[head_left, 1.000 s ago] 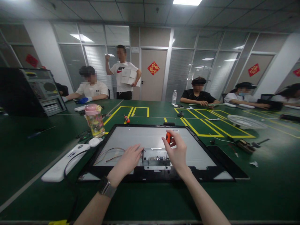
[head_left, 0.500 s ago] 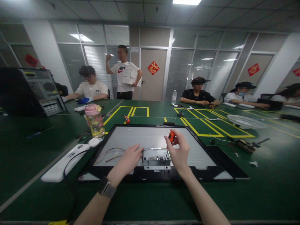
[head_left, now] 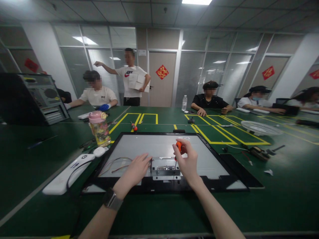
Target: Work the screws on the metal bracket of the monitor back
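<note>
My right hand (head_left: 187, 162) is closed round the orange and black handle of a screwdriver (head_left: 178, 146). Its shaft points down at the right end of a silver metal bracket (head_left: 164, 166); whether the tip sits in a screw I cannot tell. The bracket lies on the grey back of a flat display panel (head_left: 139, 142) with a black frame. My left hand (head_left: 136, 169), a dark watch (head_left: 112, 199) on its wrist, rests with fingers stretched out at the bracket's left edge. Thin loose wires (head_left: 116, 162) lie on the panel left of that hand.
To the left are a white power bank-like case (head_left: 66, 176) with a black cable, a pink-lidded bottle (head_left: 99, 127) and a computer case (head_left: 35, 98). A second screwdriver (head_left: 134, 126) lies behind the panel. A dark flat piece (head_left: 243, 172) lies at right. Several people sit or stand across the table.
My right hand and the screwdriver have shifted slightly left, with the handle turned a little. My left hand stays in place. The standing person across the table has stretched out an arm.
</note>
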`<action>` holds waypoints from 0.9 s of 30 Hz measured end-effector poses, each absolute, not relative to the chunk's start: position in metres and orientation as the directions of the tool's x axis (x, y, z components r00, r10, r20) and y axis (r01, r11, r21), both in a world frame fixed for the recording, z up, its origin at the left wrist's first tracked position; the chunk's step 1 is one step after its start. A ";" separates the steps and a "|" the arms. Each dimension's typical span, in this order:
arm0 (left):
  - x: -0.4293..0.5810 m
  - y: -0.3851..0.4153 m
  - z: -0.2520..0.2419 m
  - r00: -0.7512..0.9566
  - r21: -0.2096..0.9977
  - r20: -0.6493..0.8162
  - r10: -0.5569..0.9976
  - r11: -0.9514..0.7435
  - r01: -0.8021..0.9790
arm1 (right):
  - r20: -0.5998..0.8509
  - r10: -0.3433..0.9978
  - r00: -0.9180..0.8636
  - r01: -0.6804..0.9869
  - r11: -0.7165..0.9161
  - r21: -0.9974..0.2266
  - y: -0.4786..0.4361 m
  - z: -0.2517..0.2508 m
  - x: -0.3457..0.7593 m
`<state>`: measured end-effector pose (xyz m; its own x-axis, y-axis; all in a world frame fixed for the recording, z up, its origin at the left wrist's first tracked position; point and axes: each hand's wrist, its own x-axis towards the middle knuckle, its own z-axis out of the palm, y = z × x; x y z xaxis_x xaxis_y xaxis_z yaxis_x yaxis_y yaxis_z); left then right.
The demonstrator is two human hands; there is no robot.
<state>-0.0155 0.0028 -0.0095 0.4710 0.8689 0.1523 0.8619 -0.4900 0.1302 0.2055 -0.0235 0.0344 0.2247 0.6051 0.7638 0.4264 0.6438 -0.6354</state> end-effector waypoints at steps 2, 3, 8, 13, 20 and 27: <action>-0.015 0.001 -0.007 0.469 0.132 0.150 0.870 -0.488 0.863 | 0.725 0.666 0.177 0.296 0.666 -0.684 -0.026 0.037 0.204; -0.014 0.001 -0.005 0.470 0.130 0.153 0.869 -0.489 0.863 | 0.689 0.710 0.146 0.195 0.662 -0.723 -0.027 0.039 0.204; -0.014 0.000 -0.003 0.477 0.115 0.153 0.866 -0.495 0.861 | 0.569 0.820 0.055 -0.225 0.566 -0.793 -0.021 0.044 0.211; -0.018 0.004 -0.010 0.479 0.112 0.185 0.858 -0.503 0.857 | 0.505 0.851 0.143 -0.445 0.511 -0.735 -0.014 0.048 0.216; -0.017 0.004 -0.011 0.468 0.098 0.164 0.868 -0.487 0.868 | 0.481 0.872 0.093 -0.441 0.470 -0.765 -0.022 0.048 0.203; -0.016 0.003 -0.007 0.476 0.120 0.156 0.866 -0.495 0.861 | 0.398 0.911 0.108 -0.446 0.402 -0.800 -0.023 0.054 0.208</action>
